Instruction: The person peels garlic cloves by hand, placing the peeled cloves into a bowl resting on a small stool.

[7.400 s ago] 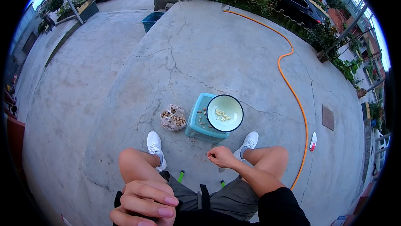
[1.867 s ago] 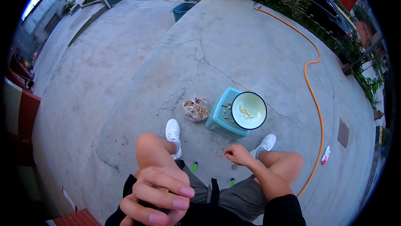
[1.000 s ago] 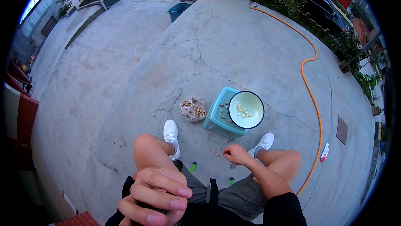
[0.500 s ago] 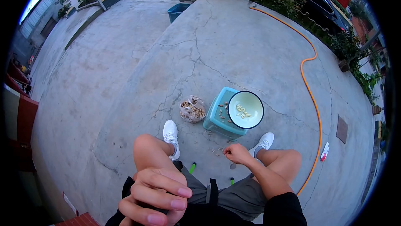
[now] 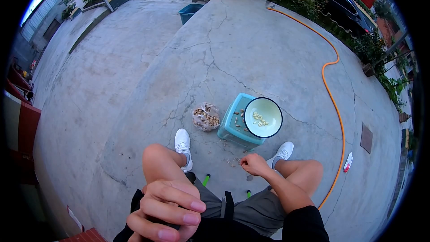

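Okay so, the right hand point(image 5: 254, 164) is the one nearer the bowl point(image 5: 263, 104), which sits up ahead of it and slightly to the right in the head view, and the two are apart. Its fingers look bunched with the tips drawn together, but I can't tell if anything is pinched in there.

The left hand point(image 5: 172, 210) is way down low and close to the camera, over by the left knee point(image 5: 156, 154). Fingers are bent and a bit fanned, the palm side is mostly hidden, so no clue whether it's holding something or how tight the grip is. It's clearly farther from the bowl.

Bowl's pale inside with a dark rim, resting on the right part of a turquoise box point(image 5: 237, 139) and sticking out past that side. There are some pale pieces point(image 5: 260, 119) loose in it. Left of the bowl, on the box top, a few brown pieces point(image 5: 237, 113) are scattered, lying at different angles, so they don't share one long axis. A clear plastic bag point(image 5: 196, 122) with more brown stuff in it sits on the concrete just left of the box, past the left shoe point(image 5: 182, 141). Small bits point(image 5: 232, 162) are on the ground near the right fingertips too, too tiny to make out
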The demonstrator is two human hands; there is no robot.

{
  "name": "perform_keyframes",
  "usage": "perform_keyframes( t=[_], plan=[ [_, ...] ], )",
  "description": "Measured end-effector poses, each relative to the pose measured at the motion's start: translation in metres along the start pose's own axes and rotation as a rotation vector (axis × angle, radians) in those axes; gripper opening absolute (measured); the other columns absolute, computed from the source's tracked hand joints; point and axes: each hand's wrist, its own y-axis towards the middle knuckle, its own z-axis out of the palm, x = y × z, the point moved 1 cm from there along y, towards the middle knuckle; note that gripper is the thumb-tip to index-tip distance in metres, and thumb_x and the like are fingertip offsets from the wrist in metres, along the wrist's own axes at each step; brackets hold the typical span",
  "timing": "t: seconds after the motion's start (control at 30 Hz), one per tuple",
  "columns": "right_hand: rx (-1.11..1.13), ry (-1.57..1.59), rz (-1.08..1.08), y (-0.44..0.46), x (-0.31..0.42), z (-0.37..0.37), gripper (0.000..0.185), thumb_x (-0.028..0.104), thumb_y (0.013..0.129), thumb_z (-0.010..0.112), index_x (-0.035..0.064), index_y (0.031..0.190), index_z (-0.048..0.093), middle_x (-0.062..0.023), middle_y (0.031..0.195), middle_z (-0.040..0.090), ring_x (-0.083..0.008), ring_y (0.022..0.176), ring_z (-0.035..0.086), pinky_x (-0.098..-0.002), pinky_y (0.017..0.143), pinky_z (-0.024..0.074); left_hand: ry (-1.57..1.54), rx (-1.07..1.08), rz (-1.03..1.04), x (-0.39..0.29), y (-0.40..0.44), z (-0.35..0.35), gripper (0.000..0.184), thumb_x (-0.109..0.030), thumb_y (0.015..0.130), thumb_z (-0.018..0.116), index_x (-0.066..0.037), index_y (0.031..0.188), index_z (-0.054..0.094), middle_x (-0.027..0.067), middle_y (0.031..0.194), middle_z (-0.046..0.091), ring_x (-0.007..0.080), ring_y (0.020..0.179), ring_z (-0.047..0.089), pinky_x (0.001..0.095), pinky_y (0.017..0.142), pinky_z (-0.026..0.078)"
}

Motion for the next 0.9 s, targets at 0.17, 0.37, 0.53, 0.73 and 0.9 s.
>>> perform_keyframes(
  t=[0.17,0.37,0.53,0.73,0.9],
  plan=[
    [-0.002,-0.002,0.003,-0.001,0.002,-0.002,0.024,0.018,0.079,0.057,0.0090,0.094,0.074,-0.0148,0.090,0.072,-0.0357,0.086,0.067,-0.0455,0.075,0.0535,-0.008,0.009,-0.006,-0.001,0.001,-0.002,0.067,-0.061,0.099,0.035,-0.019,0.150,0.035,0.0159,0.117,0.051,0.0303,0.081,0.057,0.0420,0.057,0.053],
    [0.001,-0.017,0.001,0.000,0.001,-0.001,0.024,0.019,0.080,0.057,0.0097,0.095,0.074,-0.0150,0.091,0.072,-0.0360,0.087,0.067,-0.0460,0.076,0.0536,-0.021,0.012,-0.009,0.000,0.000,-0.001,0.069,-0.063,0.098,0.034,-0.018,0.150,0.035,0.0165,0.117,0.051,0.0312,0.082,0.057,0.0422,0.057,0.053],
    [0.004,-0.025,0.001,0.000,0.000,0.001,0.024,0.019,0.081,0.057,0.0096,0.095,0.074,-0.0152,0.093,0.072,-0.0361,0.088,0.067,-0.0462,0.077,0.0536,-0.006,0.005,-0.014,-0.003,0.000,0.000,0.069,-0.062,0.099,0.035,-0.018,0.151,0.033,0.0174,0.117,0.051,0.0318,0.083,0.057,0.0423,0.057,0.053],
    [0.010,-0.018,0.003,0.000,0.001,0.000,0.025,0.018,0.080,0.057,0.0094,0.096,0.074,-0.0149,0.094,0.072,-0.0358,0.089,0.067,-0.0460,0.077,0.0537,0.132,-0.172,-0.044,0.005,0.002,0.011,0.012,-0.010,0.096,0.058,-0.005,0.091,0.049,0.0048,0.096,0.052,0.0179,0.067,0.062,0.0306,0.054,0.059],
    [0.014,-0.021,0.004,-0.001,0.003,-0.001,0.025,0.018,0.080,0.057,0.0093,0.096,0.074,-0.0149,0.094,0.072,-0.0355,0.089,0.067,-0.0457,0.077,0.0538,0.128,-0.155,-0.010,0.006,0.000,0.009,0.010,-0.013,0.099,0.054,-0.005,0.094,0.050,0.0068,0.097,0.053,0.0194,0.066,0.062,0.0319,0.053,0.059]
  ],
)
